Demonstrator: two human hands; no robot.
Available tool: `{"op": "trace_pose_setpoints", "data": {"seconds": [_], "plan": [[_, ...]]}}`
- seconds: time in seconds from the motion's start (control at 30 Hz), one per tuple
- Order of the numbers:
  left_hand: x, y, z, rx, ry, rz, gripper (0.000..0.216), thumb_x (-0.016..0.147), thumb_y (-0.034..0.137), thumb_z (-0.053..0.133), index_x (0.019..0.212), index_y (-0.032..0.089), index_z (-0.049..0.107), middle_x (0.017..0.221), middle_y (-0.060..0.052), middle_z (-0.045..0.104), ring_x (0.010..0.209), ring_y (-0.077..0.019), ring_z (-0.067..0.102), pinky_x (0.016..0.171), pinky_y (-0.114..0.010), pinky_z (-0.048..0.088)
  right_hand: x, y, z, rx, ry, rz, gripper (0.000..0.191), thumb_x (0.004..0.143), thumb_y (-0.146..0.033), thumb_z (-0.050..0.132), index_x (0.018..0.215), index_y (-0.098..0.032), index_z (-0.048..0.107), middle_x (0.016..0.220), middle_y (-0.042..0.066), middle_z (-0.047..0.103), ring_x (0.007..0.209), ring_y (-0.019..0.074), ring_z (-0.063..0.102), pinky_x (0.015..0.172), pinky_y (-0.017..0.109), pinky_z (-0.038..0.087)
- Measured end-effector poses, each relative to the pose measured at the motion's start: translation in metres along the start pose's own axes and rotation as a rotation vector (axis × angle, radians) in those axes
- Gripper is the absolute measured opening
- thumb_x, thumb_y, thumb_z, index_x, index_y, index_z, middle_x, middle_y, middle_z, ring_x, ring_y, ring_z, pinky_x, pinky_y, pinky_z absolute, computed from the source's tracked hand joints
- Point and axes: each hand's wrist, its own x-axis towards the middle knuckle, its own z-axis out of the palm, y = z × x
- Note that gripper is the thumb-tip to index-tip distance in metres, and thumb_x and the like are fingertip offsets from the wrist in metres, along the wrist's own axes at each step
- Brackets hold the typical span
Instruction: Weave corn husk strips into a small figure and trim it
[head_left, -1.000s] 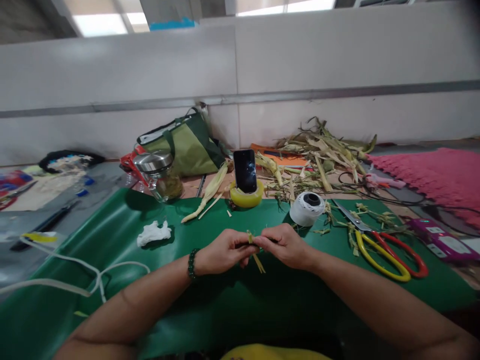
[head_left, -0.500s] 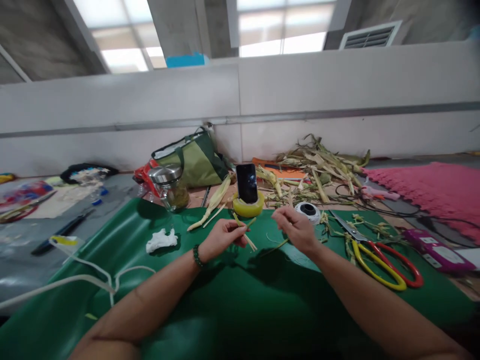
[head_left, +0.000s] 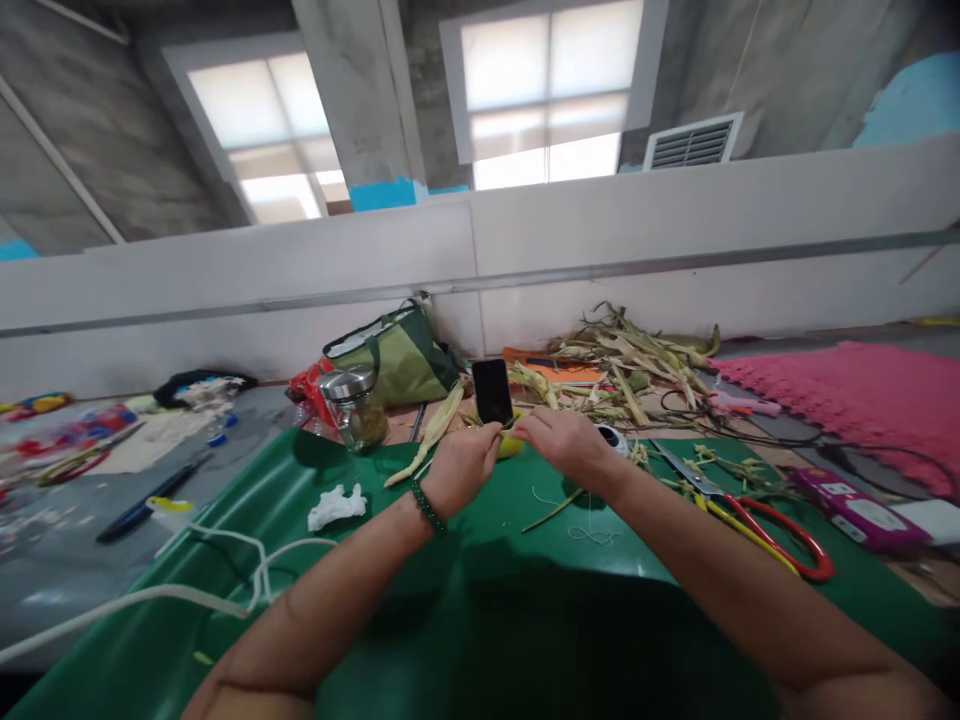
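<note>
My left hand (head_left: 461, 468), with a green bead bracelet (head_left: 428, 505) at the wrist, is closed on corn husk strips that are now mostly hidden by the fingers. Close beside it, my right hand (head_left: 568, 447) is pinched with its fingertips toward the left ones; what it grips is too small to make out. Just behind the hands stands a phone (head_left: 492, 391) in a yellow ring-shaped holder (head_left: 511, 446). Below my right hand, a thin green stalk (head_left: 553, 510) and loose white thread (head_left: 594, 535) lie on the green mat (head_left: 480, 560). A white thread spool (head_left: 614, 438) is partly behind my right wrist.
Scissors (head_left: 739, 510) with red and yellow handles lie right, beside a purple box (head_left: 859, 510). Dried husks (head_left: 637, 365) pile at the back. A glass jar (head_left: 354, 408), green bag (head_left: 401, 360), peeled husk (head_left: 431, 435), crumpled tissue (head_left: 337, 507) and white cord (head_left: 187, 595) are left.
Both hands have come together in front of the phone, rising slightly away from me. My right hand moved left, uncovering the stalk and thread. The view has tilted upward.
</note>
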Motion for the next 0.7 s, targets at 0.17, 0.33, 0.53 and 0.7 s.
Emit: {"op": "trace_pose_setpoints", "data": {"seconds": [0.17, 0.33, 0.53, 0.7], "plan": [[0.011, -0.012, 0.022, -0.275, 0.162, -0.076, 0.039, 0.084, 0.025, 0.055, 0.121, 0.019, 0.063, 0.093, -0.011, 0.071, 0.088, -0.0249, 0.062, 0.084, -0.035, 0.045, 0.005, 0.001, 0.021, 0.212, 0.094, 0.317, 0.054, 0.097, -0.055, 0.031, 0.072, -0.020, 0.064, 0.067, 0.006, 0.061, 0.061, 0.0148, 0.055, 0.060, 0.027, 0.042], [0.006, -0.027, 0.043, -0.619, 0.162, -0.188, 0.048, 0.085, 0.031, 0.052, 0.128, 0.011, 0.056, 0.076, -0.005, 0.066, 0.072, -0.0191, 0.059, 0.076, -0.033, 0.048, 0.002, -0.001, 0.040, 0.697, 0.146, 0.549, 0.042, 0.084, -0.058, 0.054, 0.084, -0.020, 0.072, 0.074, 0.004, 0.067, 0.059, 0.0146, 0.059, 0.060, 0.030, 0.051], [0.001, -0.029, 0.045, -0.804, 0.034, -0.200, 0.046, 0.079, 0.029, 0.058, 0.121, 0.010, 0.060, 0.085, -0.007, 0.069, 0.079, -0.0180, 0.061, 0.080, -0.033, 0.050, -0.008, 0.003, 0.054, 1.144, 0.041, 0.899, 0.041, 0.058, -0.054, 0.079, 0.066, -0.015, 0.071, 0.057, 0.001, 0.062, 0.045, 0.0084, 0.053, 0.045, 0.023, 0.046], [0.000, -0.023, 0.036, -0.765, -0.078, -0.193, 0.033, 0.076, 0.022, 0.056, 0.106, 0.011, 0.067, 0.095, -0.011, 0.071, 0.079, -0.0190, 0.061, 0.071, -0.030, 0.050, -0.010, 0.008, 0.050, 1.032, 0.004, 0.955, 0.035, 0.054, -0.045, 0.081, 0.069, -0.014, 0.075, 0.049, -0.002, 0.060, 0.038, 0.0058, 0.047, 0.038, 0.019, 0.040]]}}
